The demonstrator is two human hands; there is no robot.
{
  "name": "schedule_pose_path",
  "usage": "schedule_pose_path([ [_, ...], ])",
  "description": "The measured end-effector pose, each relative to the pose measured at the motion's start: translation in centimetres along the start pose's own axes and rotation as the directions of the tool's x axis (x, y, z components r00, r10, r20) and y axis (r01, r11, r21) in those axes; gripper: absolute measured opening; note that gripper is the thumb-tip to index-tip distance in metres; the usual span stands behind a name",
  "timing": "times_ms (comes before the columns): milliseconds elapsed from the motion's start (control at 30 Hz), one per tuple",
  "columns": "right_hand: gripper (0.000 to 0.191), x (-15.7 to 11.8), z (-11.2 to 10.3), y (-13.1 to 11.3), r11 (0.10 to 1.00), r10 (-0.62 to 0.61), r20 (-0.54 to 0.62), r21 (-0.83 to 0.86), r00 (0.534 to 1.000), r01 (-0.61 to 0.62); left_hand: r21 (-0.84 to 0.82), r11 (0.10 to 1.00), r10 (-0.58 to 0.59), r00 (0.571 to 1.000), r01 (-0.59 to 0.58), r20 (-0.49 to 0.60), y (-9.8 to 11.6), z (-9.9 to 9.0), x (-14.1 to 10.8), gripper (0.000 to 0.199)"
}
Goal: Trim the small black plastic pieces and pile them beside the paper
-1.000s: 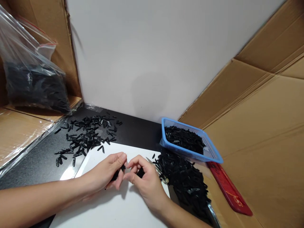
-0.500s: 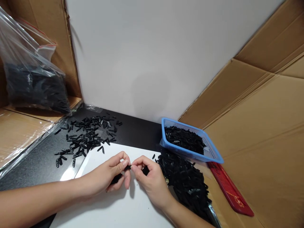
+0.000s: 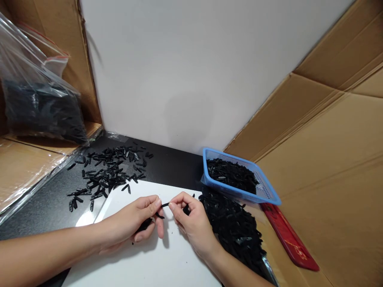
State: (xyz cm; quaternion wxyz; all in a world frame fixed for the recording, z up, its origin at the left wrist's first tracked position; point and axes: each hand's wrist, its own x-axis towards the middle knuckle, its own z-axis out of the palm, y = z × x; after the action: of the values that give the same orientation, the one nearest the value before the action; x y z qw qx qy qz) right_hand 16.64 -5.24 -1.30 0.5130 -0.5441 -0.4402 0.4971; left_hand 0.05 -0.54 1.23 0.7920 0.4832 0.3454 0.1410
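Black and thin, pinched in the head view as a strip (image 3: 165,205) between the closed fingers of the left hand (image 3: 136,219) and those of the right hand (image 3: 196,223), above a white sheet (image 3: 143,265). Liable to snap or slip free if tugged too hard or gripped too near an end. Easy, too, to drop the dark pieces (image 3: 145,224) cupped in the left palm (one poking out already) by loosening those lower fingers.

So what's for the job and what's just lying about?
Part of it, I think:
left hand, right hand
black strip
white board
black pile, scattered pieces
blue basket
filled bag

Probably just lying about:
red object
cardboard panel
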Motion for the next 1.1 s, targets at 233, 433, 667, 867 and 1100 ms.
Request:
schedule_pose_path([
  [233,0.026,0.01,0.45,-0.18,0.959,0.103,0.04,0.26,0.994,-0.11,0.087,0.994,0.062,0.998,-0.064,0.024,0.08,0.12,0.04,0.034],
  [433,0.028,0.0,0.52,-0.61,0.911,0.165,0.095,0.367,0.982,-0.189,0.108,0.991,0.073,0.996,-0.077,0.044,0.08,0.08,0.01,0.034],
  [667,0.027,0.21,0.18,-0.49,0.881,0.211,0.118,0.407,0.97,-0.241,0.077,0.994,0.073,0.997,-0.074,0.023,0.01,-0.02,0.18,0.03],
  [867,0.028,0.3,0.05,-0.47,0.885,0.191,0.116,0.41,0.975,-0.222,0.062,0.995,0.073,0.997,-0.073,0.0,0.22,-0.18,0.11,0.025],
  [1100,0.036,0.44,-0.14,-0.48,0.846,0.182,0.101,0.491,0.978,-0.208,0.124,0.99,0.077,0.996,-0.07,-0.049,0.45,-0.2,0.14,0.033],
])
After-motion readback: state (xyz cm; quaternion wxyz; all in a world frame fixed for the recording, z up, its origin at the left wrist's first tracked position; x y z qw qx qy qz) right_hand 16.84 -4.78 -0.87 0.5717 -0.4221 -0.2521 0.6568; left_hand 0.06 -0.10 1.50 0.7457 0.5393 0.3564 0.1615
